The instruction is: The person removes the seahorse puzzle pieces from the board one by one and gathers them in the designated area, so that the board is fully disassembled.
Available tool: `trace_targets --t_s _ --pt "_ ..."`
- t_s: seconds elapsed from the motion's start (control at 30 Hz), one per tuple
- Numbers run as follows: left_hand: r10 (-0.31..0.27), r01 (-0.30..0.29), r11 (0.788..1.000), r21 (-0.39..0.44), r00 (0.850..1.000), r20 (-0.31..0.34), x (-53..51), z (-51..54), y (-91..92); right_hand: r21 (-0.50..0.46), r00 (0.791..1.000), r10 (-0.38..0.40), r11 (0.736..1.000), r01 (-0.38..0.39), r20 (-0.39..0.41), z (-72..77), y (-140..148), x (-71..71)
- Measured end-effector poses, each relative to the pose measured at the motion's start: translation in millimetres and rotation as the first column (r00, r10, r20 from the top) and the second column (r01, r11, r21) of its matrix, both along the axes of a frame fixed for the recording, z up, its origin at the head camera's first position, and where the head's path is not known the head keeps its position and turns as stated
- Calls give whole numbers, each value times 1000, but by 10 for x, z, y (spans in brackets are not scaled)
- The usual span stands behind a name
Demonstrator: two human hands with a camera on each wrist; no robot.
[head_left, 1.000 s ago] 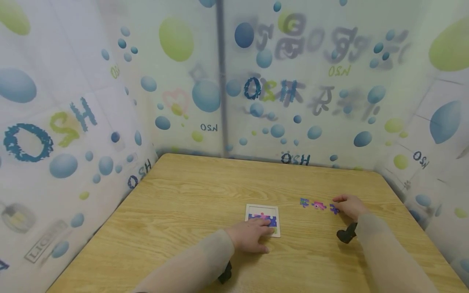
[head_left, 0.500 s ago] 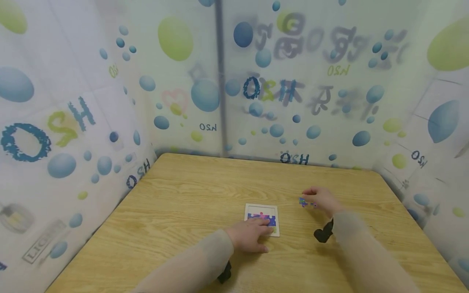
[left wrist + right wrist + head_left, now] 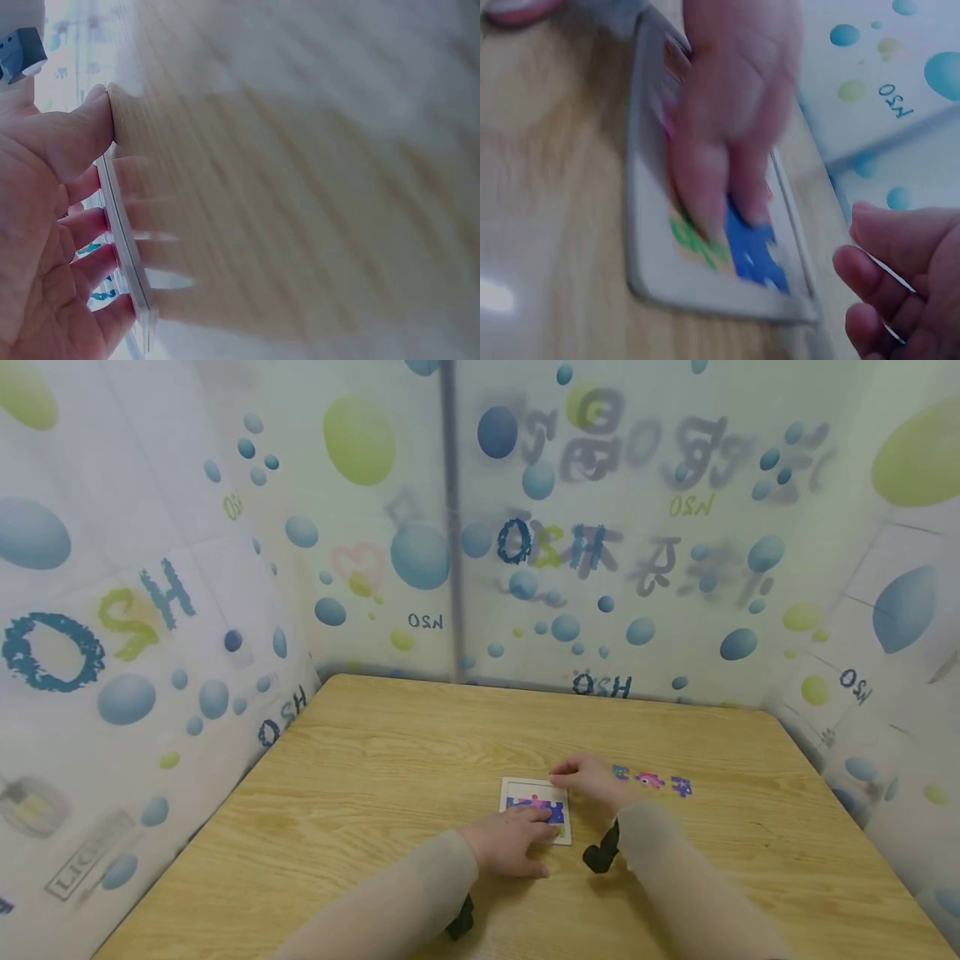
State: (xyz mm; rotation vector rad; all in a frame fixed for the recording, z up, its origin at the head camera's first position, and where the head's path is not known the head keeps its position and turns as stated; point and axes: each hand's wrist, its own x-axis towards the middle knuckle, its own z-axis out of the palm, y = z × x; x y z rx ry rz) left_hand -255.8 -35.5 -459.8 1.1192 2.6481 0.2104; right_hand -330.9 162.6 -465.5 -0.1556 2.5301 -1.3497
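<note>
A white square puzzle tray with joined blue, pink and green pieces lies flat on the table. My left hand rests on it palm down, fingers spread across the pieces; the left wrist view shows the left hand along the tray's edge. By the tray's upper right corner is my right hand, fingers bent loosely. In the right wrist view nothing shows between the fingers of the right hand, beside the tray.
Right of the right hand, three loose pieces lie in a row: a blue-green piece, a pink piece and a blue-purple piece. A patterned curtain stands behind the wooden table.
My right hand has moved left, from the blue-purple piece, past the other loose pieces, to the tray's upper right corner. All three loose pieces remain in their row. My left hand has stayed put.
</note>
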Motion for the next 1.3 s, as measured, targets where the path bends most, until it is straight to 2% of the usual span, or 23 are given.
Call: trace_targets --t_s 0.27,0.9,1.13,1.3 --pt "-26 26 1000 3 999 -37 7 -9 -2 -22 999 -4 1000 5 53 -101 -249 90" --pt "-57 57 998 11 998 -42 -12 -18 -66 14 998 11 1000 -10 -60 -273 -369 66" --pt "-88 87 996 -31 995 -36 8 0 -82 16 998 25 1000 -24 -59 -264 -343 85" --pt "-97 97 995 -31 995 -30 38 12 -118 34 998 21 999 -19 -55 -221 -322 113"
